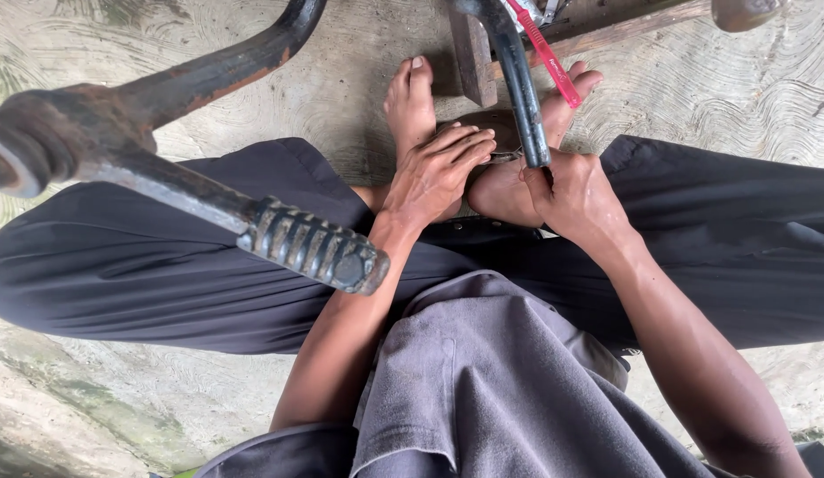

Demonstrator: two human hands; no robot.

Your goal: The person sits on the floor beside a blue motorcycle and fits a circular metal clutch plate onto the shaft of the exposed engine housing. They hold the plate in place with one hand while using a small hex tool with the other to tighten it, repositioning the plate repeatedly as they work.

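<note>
While 1 person sits cross-legged on the concrete floor [739, 97], 1 rusty handlebar [208, 208] w/ ribbed grip crosses left; 2 hands: left hand [434, 173] flat on foot, right hand [576, 190] gripping 1 dark metal tube [521, 80]; 1 red strip [546, 55] alongside.

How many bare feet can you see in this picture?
2. The left foot lies on the concrete beyond the left hand; the right foot lies crossed behind both hands, beside the right hand, partly hidden.

The left hand [438, 173] lay flat over the bare feet [483, 150], fingers extended. The right hand [576, 195] gripped a dark metal tube [523, 88] beside a red toothbrush [546, 55], above the concrete floor [695, 88].
</note>
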